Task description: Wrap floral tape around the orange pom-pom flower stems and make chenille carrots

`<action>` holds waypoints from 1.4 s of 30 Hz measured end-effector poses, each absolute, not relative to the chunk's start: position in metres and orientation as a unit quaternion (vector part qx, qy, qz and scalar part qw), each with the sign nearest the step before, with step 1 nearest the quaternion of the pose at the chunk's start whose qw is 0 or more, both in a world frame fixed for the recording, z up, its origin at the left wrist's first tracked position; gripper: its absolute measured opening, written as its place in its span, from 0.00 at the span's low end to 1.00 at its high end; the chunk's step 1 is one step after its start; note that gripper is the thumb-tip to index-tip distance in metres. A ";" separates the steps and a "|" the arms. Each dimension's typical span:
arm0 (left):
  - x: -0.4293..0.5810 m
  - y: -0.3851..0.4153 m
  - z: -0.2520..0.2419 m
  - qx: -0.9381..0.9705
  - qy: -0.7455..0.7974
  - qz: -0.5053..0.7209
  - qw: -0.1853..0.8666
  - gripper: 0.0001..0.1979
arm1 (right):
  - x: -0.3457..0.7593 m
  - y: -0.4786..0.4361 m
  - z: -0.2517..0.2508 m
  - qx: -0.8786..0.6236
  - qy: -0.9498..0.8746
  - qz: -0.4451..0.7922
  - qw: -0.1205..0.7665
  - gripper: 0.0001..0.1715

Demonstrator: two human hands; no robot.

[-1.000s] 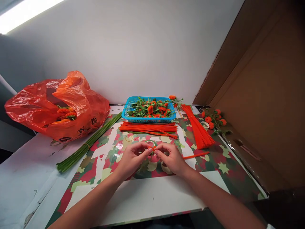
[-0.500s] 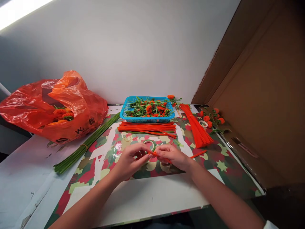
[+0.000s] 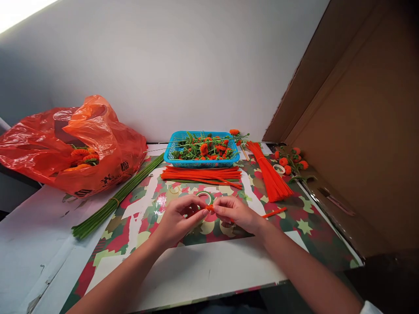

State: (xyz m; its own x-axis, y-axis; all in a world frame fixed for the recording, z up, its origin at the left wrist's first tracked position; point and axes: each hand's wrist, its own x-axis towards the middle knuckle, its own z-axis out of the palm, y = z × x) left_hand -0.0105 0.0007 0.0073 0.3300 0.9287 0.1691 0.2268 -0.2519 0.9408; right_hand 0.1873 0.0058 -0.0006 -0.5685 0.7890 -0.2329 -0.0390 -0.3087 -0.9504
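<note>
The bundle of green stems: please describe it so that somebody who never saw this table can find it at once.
Begin at the big orange plastic bag on the left of the table. Just right of it, the bundle of green stems lies slanted, from the blue basket's corner toward the near left. Unlike the two orange bundles by the basket, it is green.

The pipe cleaner (image 3: 210, 208) looked fuzzy. The bag (image 3: 108, 148) at ten o'clock was glossy plastic; the cardboard (image 3: 360, 131) at three, matt.
</note>
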 end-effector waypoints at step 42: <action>-0.013 0.024 -0.003 0.845 0.284 0.437 0.114 0.03 | 0.193 0.044 0.013 -0.388 -0.649 0.609 0.240 0.20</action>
State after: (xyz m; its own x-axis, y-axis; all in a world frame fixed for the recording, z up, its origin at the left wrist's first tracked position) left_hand -0.0132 0.0235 -0.0030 0.4554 0.5805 0.6750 0.3814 -0.8123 0.4412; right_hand 0.1930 0.0440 0.0128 -0.5839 0.7959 -0.1597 0.2103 -0.0416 -0.9767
